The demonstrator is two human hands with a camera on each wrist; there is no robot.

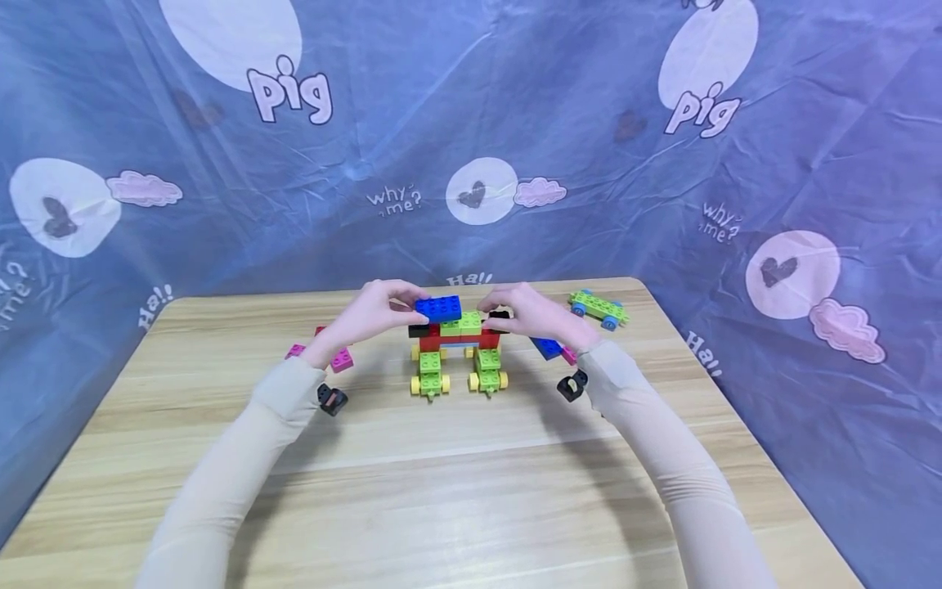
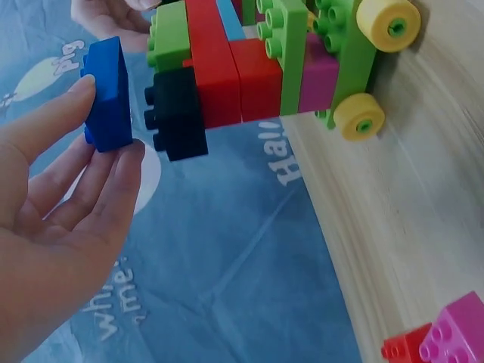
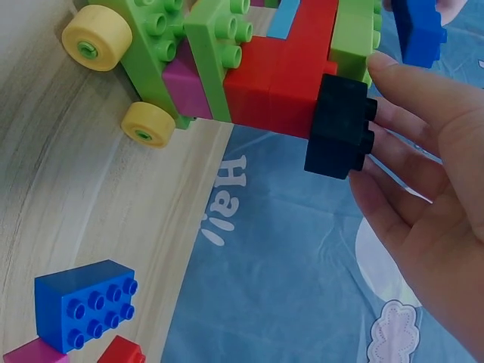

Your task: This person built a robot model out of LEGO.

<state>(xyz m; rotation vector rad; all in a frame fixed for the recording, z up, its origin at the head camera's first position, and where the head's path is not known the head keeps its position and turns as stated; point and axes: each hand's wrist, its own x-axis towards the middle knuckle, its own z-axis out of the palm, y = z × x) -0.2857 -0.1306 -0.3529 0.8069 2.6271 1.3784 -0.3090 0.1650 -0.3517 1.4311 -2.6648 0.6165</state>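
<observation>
Between the thumb and fingers of my left hand (image 1: 377, 311) is a blue brick (image 1: 439, 308), pinched just above the top of a built model. The model has a red brick beam (image 1: 429, 342), light green bricks (image 1: 471, 321) in its middle, and black bricks at both ends. Beneath the beam stand two green wheeled bases (image 1: 430, 381) with yellow wheels. My right hand (image 3: 423, 151) reaches in at the other end. Its thumb tip is at the edge of a green brick, and its relaxed fingers lie along the studs of the black brick (image 3: 336, 125).
Left on the table are pink bricks (image 1: 342, 359) and a black piece (image 1: 333, 399). To the right lie another blue brick (image 1: 547, 348), a black piece with an opening (image 1: 567, 390), and a green base with blue wheels (image 1: 599, 307). A printed blue cloth (image 1: 412, 139) hangs behind.
</observation>
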